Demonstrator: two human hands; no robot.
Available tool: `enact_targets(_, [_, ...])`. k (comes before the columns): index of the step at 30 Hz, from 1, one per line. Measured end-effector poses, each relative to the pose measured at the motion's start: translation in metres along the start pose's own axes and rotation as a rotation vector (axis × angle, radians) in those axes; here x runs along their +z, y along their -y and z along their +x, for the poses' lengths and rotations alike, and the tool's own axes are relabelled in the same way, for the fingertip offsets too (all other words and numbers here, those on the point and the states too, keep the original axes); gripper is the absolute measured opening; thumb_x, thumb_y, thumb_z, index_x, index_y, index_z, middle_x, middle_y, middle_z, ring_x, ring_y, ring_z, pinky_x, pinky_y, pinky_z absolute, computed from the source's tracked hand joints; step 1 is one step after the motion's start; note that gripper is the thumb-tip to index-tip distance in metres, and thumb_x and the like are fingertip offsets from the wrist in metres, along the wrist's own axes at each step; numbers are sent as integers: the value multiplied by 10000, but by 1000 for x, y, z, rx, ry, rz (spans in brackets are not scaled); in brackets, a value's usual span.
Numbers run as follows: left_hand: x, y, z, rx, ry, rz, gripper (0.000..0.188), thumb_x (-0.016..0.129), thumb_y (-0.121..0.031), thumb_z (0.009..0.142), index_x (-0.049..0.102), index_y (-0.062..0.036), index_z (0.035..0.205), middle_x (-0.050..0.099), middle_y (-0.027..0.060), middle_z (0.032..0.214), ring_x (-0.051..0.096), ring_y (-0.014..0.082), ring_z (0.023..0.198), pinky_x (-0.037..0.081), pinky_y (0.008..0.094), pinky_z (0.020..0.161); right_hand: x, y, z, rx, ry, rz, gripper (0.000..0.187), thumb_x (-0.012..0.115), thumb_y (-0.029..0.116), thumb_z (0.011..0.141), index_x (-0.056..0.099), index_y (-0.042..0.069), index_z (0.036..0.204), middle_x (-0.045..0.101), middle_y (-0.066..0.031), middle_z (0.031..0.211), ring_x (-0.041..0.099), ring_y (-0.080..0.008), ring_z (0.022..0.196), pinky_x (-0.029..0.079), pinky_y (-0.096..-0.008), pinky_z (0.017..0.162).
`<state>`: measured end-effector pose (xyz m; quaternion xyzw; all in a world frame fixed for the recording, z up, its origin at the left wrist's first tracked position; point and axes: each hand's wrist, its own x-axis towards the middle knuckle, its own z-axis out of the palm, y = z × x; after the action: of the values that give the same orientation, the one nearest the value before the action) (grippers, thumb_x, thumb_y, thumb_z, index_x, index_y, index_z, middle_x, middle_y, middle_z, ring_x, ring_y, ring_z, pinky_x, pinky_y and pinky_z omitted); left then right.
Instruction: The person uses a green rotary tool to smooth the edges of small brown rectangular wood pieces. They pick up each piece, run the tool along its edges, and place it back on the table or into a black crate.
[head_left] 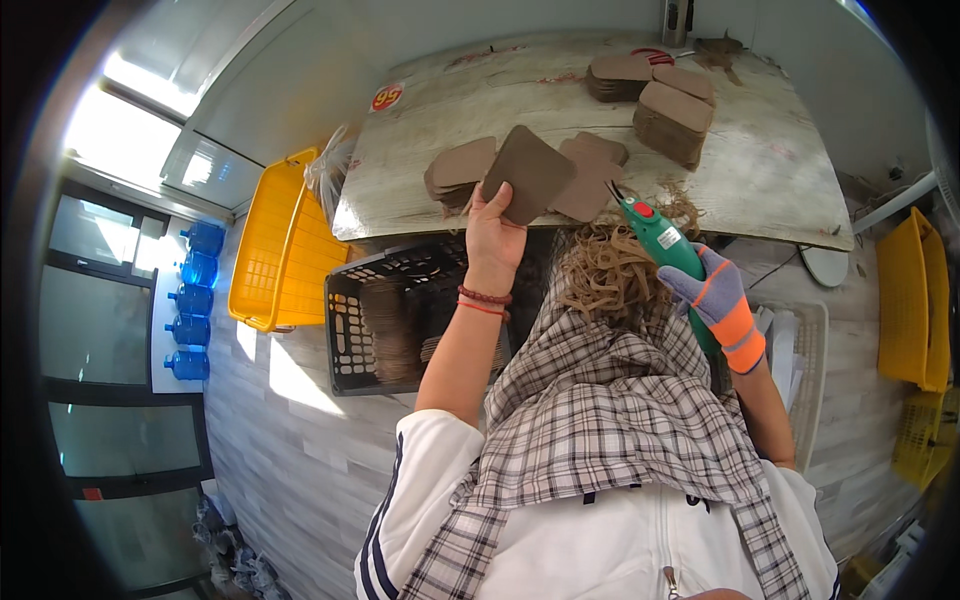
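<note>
My bare left hand (496, 236) pinches a brown rounded square pad (532, 176) by its lower left edge, just above the table's near side. In my right hand (722, 305), gloved in grey and orange, is a pair of green electric scissors (655, 236) with a red button. Its narrow tip points up and left, apart from the pad. Between my hands, a heap of curly brown trimmings (608, 270) lies on my checked apron (600, 400) and reaches the table edge. Loose brown pads (592, 178) lie behind the held one, and a low stack (462, 168) sits left of it.
Taller pad stacks (672, 122) stand at the back right of the table (430, 120). A black crate (350, 340) holding pads is below its left edge, beside a yellow basket (268, 240). A white basket (815, 380) stands at my right, with yellow baskets (912, 300) farther right.
</note>
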<state>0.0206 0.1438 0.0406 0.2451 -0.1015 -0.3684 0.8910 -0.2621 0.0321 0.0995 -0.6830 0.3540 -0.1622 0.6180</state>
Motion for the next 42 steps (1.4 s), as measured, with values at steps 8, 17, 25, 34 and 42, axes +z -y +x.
enact_targets(8, [17, 2, 2, -144, 246, 1096, 434, 586, 89, 807, 520, -18, 1223, 594, 72, 1111, 582, 166, 978, 489, 288, 878, -18, -11, -2, 37, -131, 45, 374, 717, 202, 810, 549, -25, 1056, 594, -39, 712, 549, -80, 520, 472, -226, 457])
enact_targets(17, [-56, -107, 115, 206, -314, 1100, 313, 622, 3, 817, 586, -24, 1127, 605, 140, 1098, 578, 246, 985, 478, 366, 852, -30, -33, -11, 31, -157, 35, 316, 692, 165, 829, 551, -27, 1037, 585, -39, 688, 558, -98, 491, 483, -235, 438])
enact_targets(25, [-4, -12, 64, 898, -5, 2161, 426, 690, -230, 776, 568, -21, 1126, 544, 202, 1153, 472, 353, 1125, 361, 454, 971, -34, -38, -10, 74, -225, 36, 403, 745, 220, 786, 555, -21, 1047, 577, -19, 663, 516, -65, 482, 443, -217, 436])
enact_targets(34, [17, 78, 19, 220, -196, 2024, 609, 768, -289, 726, 497, 19, 1177, 518, 203, 1109, 512, 378, 1007, 448, 430, 849, -30, -51, -8, 62, -220, 47, 379, 728, 206, 806, 547, -17, 1053, 583, -24, 677, 536, -78, 487, 438, -218, 432])
enact_targets(42, [-4, 86, 35, 93, -180, 1722, 474, 763, -172, 746, 498, 35, 1080, 553, 178, 1067, 568, 307, 951, 464, 392, 785, -30, -60, -4, 52, -212, -14, 490, 763, 298, 766, 572, -22, 1084, 609, -38, 698, 538, -67, 521, 429, -231, 464])
